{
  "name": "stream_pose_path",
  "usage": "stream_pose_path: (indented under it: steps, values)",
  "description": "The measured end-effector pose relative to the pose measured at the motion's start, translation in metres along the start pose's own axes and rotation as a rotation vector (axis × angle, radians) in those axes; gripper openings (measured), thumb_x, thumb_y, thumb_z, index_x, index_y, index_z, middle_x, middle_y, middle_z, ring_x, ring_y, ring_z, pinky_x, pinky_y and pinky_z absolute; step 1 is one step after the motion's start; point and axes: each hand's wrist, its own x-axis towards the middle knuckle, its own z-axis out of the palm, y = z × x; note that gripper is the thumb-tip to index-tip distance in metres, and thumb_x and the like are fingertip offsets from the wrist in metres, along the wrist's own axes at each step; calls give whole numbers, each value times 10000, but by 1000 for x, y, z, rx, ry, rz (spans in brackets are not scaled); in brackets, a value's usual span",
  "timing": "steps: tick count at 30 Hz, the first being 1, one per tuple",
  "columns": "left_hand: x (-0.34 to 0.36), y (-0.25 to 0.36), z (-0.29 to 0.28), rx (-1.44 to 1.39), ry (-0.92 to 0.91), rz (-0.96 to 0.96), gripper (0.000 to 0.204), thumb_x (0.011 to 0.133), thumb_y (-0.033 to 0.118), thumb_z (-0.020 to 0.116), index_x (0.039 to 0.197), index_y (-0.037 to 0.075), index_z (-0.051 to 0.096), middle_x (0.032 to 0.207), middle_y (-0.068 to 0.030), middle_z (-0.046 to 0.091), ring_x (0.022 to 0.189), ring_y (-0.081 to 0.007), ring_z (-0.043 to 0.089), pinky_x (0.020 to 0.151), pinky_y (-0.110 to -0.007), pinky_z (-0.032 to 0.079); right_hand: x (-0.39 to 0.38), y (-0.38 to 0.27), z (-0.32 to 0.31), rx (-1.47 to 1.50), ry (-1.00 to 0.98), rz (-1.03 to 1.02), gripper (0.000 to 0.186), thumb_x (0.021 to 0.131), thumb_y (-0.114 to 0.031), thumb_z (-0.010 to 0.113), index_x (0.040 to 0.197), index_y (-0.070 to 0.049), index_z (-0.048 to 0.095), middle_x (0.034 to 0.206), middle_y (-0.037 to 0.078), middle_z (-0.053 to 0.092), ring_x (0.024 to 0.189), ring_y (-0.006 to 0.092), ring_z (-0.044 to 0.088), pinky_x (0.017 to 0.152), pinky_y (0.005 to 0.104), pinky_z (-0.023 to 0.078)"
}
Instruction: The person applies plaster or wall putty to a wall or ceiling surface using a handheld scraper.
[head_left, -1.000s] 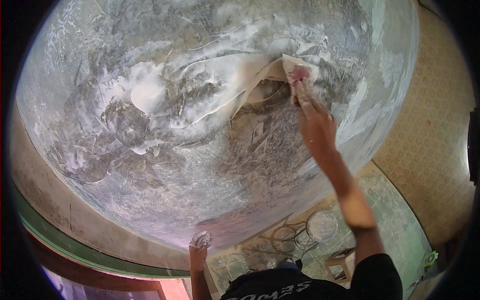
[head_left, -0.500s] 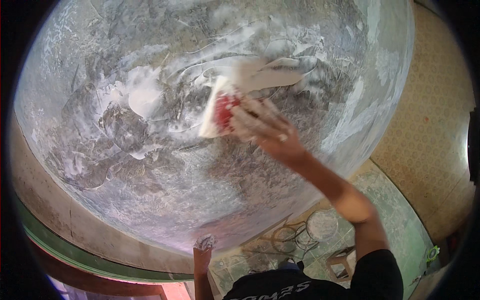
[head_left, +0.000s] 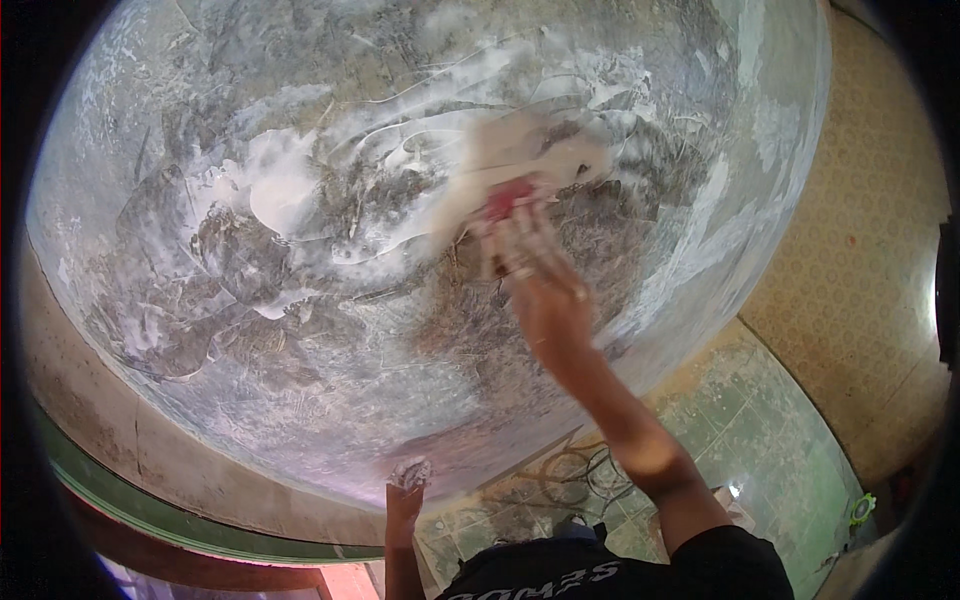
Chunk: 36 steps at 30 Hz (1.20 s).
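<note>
My right hand [head_left: 540, 265], smeared with white putty, grips a putty spreader with a red grip [head_left: 512, 198] against the grey wall [head_left: 400, 370]. Motion smears the spreader's pale blade and my fingertips. Around it the wall carries wet white putty [head_left: 285, 195] in streaks and ridges, with dark bare patches between. Low down at the wall's bottom edge is my left hand [head_left: 408, 480], coated in white putty. It looks small from here, and I cannot tell whether its fingers hold anything.
Below right lies a green tiled floor [head_left: 720, 420] spattered with white. A looped cable or hose [head_left: 608, 472] rests on it, partly behind my right arm. A green flower-shaped thing [head_left: 862, 508] is at the far right. A yellowish patterned surface [head_left: 860, 230] runs along the right side.
My right hand has swung the spreader to the right and slightly up, turning it. My right forearm has shifted left and now covers the round pail on the floor. My left hand has barely moved.
</note>
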Motion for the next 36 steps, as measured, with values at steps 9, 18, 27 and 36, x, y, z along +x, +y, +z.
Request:
stream_pose_path:
  steps: [9, 18, 27, 36]
  values:
    - [-13, -14, -11, 236, 31, 95, 361, 869, -81, 535, 1223, -8, 528, 1110, -152, 666, 1013, -286, 685, 796, -366, 586, -15, 39, 22, 659, -304, -149, 475, 837, -111, 694, 1285, -244, 608, 1487, -23, 464, 1407, 214, 388, 1188, 470, 295]
    - [-2, -10, -9, 144, 60, 9, 386, 840, -109, 553, 1215, -17, 548, 1140, -125, 650, 1042, -209, 650, 859, -293, 537, -1, 135, -30, -14, 41, -188, 523, 867, -34, 613, 1343, -248, 580, 1429, -38, 533, 1419, 198, 372, 1209, 565, 151]
    - [-6, 16, 23, 191, 46, -27, 376, 855, -117, 564, 1217, -14, 560, 1142, -112, 651, 1049, -186, 638, 903, -289, 514, -34, -10, 37, 201, 108, -126, 356, 942, -199, 594, 1288, -279, 613, 1463, -36, 488, 1423, 254, 362, 1176, 638, 157]
    - [-5, -4, 25, 131, 79, -44, 339, 874, -91, 603, 1201, -5, 589, 1094, -94, 675, 997, -168, 652, 878, -282, 523, -17, 60, 17, 199, 76, -583, 470, 792, -145, 736, 1229, -274, 624, 1470, -74, 482, 1400, 203, 402, 1176, 582, 270]
